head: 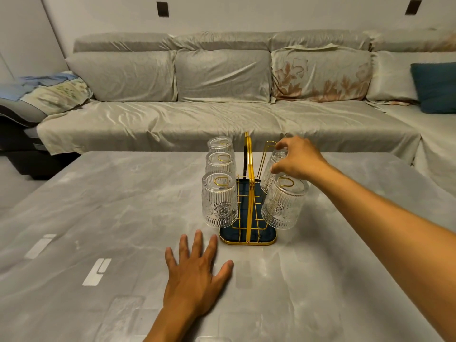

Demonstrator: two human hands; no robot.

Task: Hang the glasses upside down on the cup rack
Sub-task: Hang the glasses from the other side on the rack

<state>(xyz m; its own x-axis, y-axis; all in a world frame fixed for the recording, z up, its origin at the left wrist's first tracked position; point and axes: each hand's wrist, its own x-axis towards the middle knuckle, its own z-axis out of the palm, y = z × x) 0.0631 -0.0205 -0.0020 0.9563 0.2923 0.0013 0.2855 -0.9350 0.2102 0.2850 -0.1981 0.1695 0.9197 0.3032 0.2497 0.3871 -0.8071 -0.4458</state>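
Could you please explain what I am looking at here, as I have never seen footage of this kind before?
This is a single picture from a wide-angle camera worn on a person's head, looking forward and down, so the two bare arms you see belong to the wearer. No robot is involved.

On the grey marbled table stands a gold wire cup rack on a dark tray. Three ribbed glasses hang upside down on its left side, the nearest one here. On the right side one glass hangs near the camera.

The right hand grips the base of a second glass behind it, which sits tilted on a prong. The farthest right prong is bare.

The left hand lies flat and open on the table, holding nothing. A sofa is behind.
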